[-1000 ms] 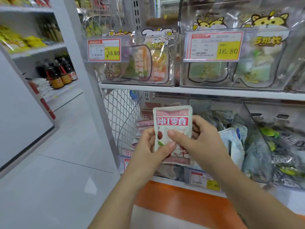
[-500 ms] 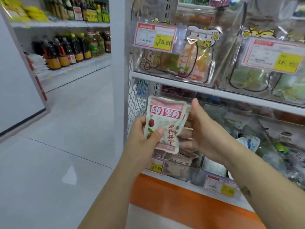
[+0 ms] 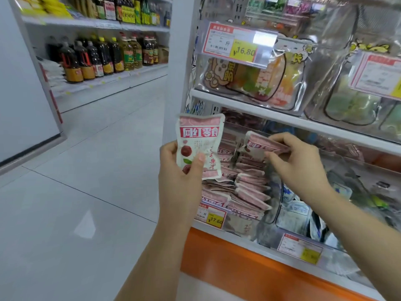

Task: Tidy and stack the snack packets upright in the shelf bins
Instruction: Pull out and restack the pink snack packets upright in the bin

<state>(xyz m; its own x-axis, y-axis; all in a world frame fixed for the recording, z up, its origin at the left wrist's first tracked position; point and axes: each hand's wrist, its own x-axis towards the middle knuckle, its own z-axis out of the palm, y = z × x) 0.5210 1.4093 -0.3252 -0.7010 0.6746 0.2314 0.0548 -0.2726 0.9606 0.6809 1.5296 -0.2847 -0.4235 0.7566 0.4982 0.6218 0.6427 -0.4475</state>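
My left hand (image 3: 180, 170) grips a pink-and-white snack packet (image 3: 199, 140) upright in front of the shelf, thumb across its lower front. My right hand (image 3: 297, 164) pinches the top edge of a second pink packet (image 3: 260, 145) over the clear bin (image 3: 271, 213) on the lower shelf. That bin holds several matching pink packets (image 3: 245, 192), lying slanted and overlapping in rows. Its front carries a yellow 17.60 price tag (image 3: 213, 217).
The shelf above (image 3: 260, 109) carries clear bins of mixed snacks with a 16.80 tag (image 3: 236, 44). Right of the pink packets sit bins of white and dark packets (image 3: 297, 209). An orange base panel (image 3: 249, 263) runs below. Bottles (image 3: 104, 55) line shelves across the tiled aisle.
My right hand has left the packet held by my left hand and moved right to pinch another packet in the bin. The view has swung left and closer.
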